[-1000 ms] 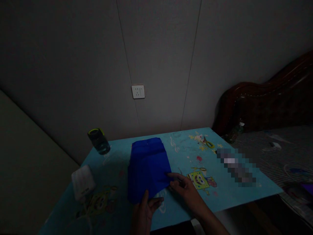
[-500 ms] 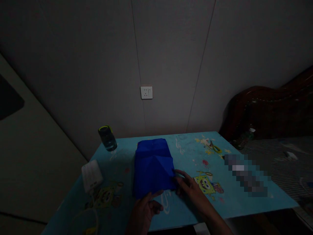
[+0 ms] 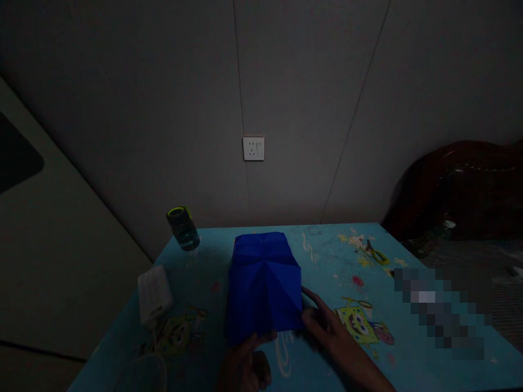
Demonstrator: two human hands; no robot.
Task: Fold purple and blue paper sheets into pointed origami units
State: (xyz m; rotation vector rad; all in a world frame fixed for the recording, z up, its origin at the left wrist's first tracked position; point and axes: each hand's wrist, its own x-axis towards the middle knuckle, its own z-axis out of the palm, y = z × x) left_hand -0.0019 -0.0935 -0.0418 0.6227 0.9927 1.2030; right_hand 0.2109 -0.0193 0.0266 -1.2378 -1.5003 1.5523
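A creased sheet of blue folded paper [image 3: 263,283] lies on the table, its near part raised along a central fold. At its near edge, my left hand [image 3: 247,362] has thumb and forefinger closed on the paper, with the other fingers curled below. My right hand [image 3: 330,329] rests at the paper's right edge. Its forefinger and thumb are apart and touch that edge near the right corner. The far end of the paper lies flatter, with crosswise creases.
The table [image 3: 327,359] has a blue cartoon-print cover. On its left stand a dark bottle [image 3: 183,228] and a white power bank [image 3: 155,294] with a cable. Scissors [image 3: 376,254] lie at the far right, near a blurred-out object [image 3: 439,313]. A wall socket [image 3: 254,148] is behind.
The view has shifted, so the table contents sit further right. The near part of the paper now rises in a sharper fold, and my left thumb has come onto its near edge.
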